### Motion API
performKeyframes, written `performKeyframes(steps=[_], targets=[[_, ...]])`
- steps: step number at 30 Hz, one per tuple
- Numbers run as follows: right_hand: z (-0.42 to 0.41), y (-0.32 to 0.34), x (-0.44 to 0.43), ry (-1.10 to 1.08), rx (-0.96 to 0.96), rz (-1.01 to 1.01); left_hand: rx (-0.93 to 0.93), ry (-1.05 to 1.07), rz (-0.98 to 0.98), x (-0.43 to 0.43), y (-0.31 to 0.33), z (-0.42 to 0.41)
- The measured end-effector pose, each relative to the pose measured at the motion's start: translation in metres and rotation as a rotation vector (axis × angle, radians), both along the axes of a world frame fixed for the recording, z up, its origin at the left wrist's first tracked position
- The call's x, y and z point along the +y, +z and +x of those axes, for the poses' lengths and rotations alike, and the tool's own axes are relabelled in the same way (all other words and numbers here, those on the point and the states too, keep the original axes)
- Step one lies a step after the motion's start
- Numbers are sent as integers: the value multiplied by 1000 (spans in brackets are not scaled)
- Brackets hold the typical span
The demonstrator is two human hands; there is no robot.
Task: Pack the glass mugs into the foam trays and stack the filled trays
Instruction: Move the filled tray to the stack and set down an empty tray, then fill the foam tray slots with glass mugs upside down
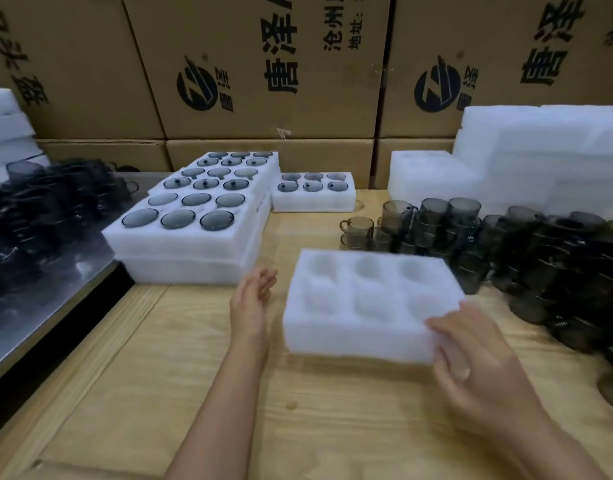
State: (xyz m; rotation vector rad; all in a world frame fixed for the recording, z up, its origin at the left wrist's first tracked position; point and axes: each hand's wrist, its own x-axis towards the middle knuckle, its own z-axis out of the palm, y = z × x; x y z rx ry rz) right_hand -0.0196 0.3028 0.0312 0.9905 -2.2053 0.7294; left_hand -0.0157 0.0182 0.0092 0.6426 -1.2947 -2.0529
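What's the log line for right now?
tray empty | right hand holds its corner | left hand open beside | mugs loose

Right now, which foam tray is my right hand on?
The empty six-pocket foam tray nearest you; your right hand grips its near right corner. Others hold mugs or sit stacked behind.

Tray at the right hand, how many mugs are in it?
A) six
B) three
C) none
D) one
C: the tray, which the right hand holds at its near right corner, shows only bare white foam in all six pockets.
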Motion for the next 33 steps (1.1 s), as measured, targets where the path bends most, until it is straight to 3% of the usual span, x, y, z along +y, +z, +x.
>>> performKeyframes(steps=[3,5,7,9,11,13,15,20,26,29,33], targets=[[4,-16,5,112,-37,93,44,-146,-9,4,-3,10],[5,-20,3,154,-60,103,32,-278,-117,6,-3,15],[8,-18,5,199,-162,-25,12,-365,-215,8,-3,17],[9,-13,6,205,-292,-298,37,-376,-198,8,-2,17],[1,-8,4,93,-343,-519,64,-355,-172,6,-1,14],[-13,3,0,-53,-377,-542,61,-344,-189,5,-1,11],[-35,17,-8,-111,-424,-427,57,-347,-210,5,-1,8],[-100,46,-63,-150,-429,173,51,-362,-241,4,-1,7],[-130,38,-127,-317,-350,644,64,-384,-145,1,-5,3],[-135,34,-137,-366,-358,696,78,-383,-128,2,-7,2],[-136,34,-142,-348,-447,573,82,-383,-131,2,-9,0]])
